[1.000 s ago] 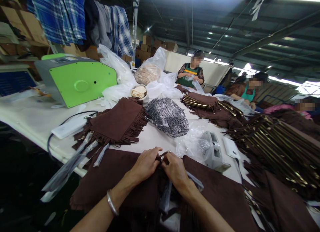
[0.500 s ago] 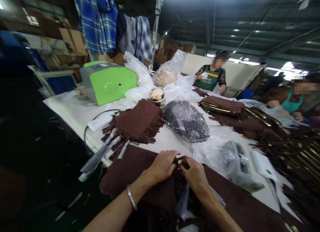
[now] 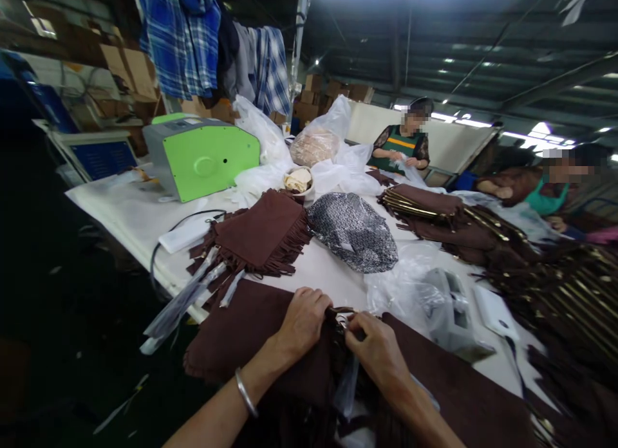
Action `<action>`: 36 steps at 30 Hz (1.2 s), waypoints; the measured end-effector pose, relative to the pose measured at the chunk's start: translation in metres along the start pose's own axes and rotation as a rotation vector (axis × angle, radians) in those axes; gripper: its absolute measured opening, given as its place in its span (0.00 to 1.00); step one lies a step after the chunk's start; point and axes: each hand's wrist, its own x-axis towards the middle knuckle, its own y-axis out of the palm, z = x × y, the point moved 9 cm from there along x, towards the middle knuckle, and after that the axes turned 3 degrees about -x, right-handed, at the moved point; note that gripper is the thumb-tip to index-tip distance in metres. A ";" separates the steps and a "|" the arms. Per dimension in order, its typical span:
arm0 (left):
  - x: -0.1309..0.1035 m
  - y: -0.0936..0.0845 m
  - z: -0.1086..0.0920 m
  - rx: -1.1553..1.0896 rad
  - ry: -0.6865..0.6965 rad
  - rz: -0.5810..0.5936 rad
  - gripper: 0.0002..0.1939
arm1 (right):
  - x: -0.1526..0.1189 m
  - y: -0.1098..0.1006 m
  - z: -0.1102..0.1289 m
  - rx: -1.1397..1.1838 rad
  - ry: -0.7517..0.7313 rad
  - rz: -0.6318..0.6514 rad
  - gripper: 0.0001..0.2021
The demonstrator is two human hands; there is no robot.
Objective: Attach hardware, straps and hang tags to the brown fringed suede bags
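At the near edge of the table, my left hand (image 3: 305,316) is closed on one end of a short brown strap (image 3: 344,309). My right hand (image 3: 379,348) pinches small gold-coloured metal hardware (image 3: 342,320) at the strap's other end; its exact shape is partly hidden by the fingers. Beneath my left forearm lies a folded dark brown suede piece (image 3: 263,309). A second flat brown suede piece (image 3: 454,364) extends under my right forearm. Clear plastic wrapping (image 3: 346,387) hangs between my wrists.
A stack of brown fringed suede bags (image 3: 261,232) lies ahead, beside a plastic-wrapped grey knit item (image 3: 355,232). A green machine (image 3: 207,158) stands behind. A tape dispenser (image 3: 451,313) is at right, near brown gold-zipped bags (image 3: 425,203). Two co-workers are across the table.
My view has shifted slightly, so my hands sit a little further left and lower in the picture. Both keep their hold. A co-worker at the back has brought their hands together on plastic.
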 end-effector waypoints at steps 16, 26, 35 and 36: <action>0.009 -0.024 -0.011 -0.100 -0.001 -0.016 0.06 | 0.011 -0.015 0.015 0.034 -0.073 -0.170 0.08; -0.007 -0.020 -0.021 -0.021 0.016 -0.042 0.09 | -0.012 -0.016 0.007 -0.010 -0.186 -0.178 0.09; -0.009 -0.013 -0.028 -0.007 0.087 -0.015 0.12 | -0.017 -0.022 0.011 -0.039 -0.234 -0.142 0.10; -0.009 -0.013 -0.029 0.014 0.080 -0.023 0.12 | -0.017 -0.022 0.010 -0.037 -0.228 -0.127 0.10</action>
